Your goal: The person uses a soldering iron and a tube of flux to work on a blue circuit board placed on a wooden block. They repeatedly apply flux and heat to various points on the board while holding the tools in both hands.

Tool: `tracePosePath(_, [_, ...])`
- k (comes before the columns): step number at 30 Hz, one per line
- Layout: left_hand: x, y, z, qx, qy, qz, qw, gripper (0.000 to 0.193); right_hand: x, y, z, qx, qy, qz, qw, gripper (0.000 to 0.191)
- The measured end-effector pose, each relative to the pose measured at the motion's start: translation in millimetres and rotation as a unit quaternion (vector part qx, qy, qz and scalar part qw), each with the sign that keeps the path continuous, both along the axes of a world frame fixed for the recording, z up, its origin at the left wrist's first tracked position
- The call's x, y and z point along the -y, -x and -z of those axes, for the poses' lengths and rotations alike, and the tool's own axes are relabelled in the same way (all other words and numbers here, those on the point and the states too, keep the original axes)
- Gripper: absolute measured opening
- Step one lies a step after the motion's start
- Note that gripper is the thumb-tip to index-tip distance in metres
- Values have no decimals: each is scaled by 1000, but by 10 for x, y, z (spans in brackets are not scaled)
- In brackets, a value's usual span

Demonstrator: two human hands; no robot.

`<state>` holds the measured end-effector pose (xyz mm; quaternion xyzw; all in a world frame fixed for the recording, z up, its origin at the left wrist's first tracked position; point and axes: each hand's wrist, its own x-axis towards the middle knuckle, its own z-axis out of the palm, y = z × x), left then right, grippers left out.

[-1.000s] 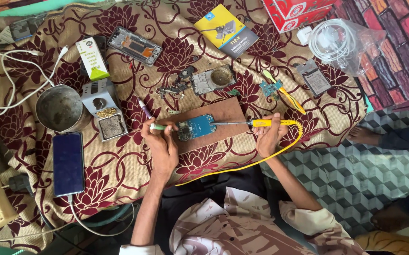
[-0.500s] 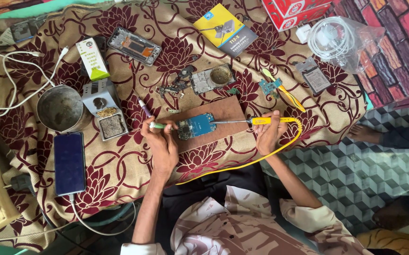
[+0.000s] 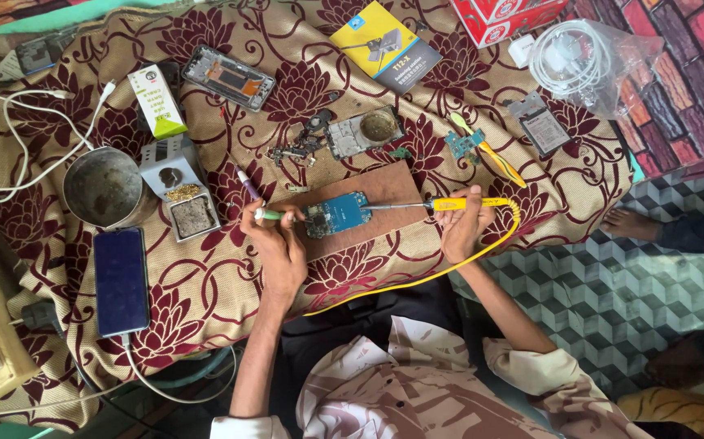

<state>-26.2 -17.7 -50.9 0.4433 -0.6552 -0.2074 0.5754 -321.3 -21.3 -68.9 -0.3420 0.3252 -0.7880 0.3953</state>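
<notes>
Low surface [image 3: 205, 293] draped in a maroon-flowered cloth, brick-print wall to the right, checkered floor below. Brown board [image 3: 376, 191] sits mid-surface, toward the near edge; blue circuit board [image 3: 334, 215] lies on its left half.

Right hand [image 3: 462, 223] has its fingers wrapped round the yellow soldering iron [image 3: 457, 204], shaft level, tip touching the right edge of the circuit board. Yellow cord loops off the near edge. Left hand [image 3: 278, 244] pinches a thin green-handled tool [image 3: 270, 215], tip at the board's left edge, wrist resting on the cloth. Both forearms come in from the near edge, elbows splayed.

To do this well: hold the board steady with the left tool, keep the iron tip on the one joint only, brief contact, cord clear of the work.

Metal cup [image 3: 104, 189] and phone [image 3: 121, 280] at the left edge, well apart from the work.
</notes>
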Motion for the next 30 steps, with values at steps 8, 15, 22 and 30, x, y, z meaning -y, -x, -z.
tracePosePath(8, [-9,0,-8,-13,-19,8,1000,36,-3,4,-20,2,-19,9,1000,37])
tracePosePath(15, [-16,6,-5,-10,-11,6,1000,37,5,13,-4,13,-11,19,1000,37])
tracePosePath(22, [-18,13,-3,-2,-14,-3,1000,36,1,19,1,29,-7,18,999,37])
tracePosePath(30, [-30,15,-14,-5,-23,-4,1000,35,3,-2,-37,38,-14,24,999,36])
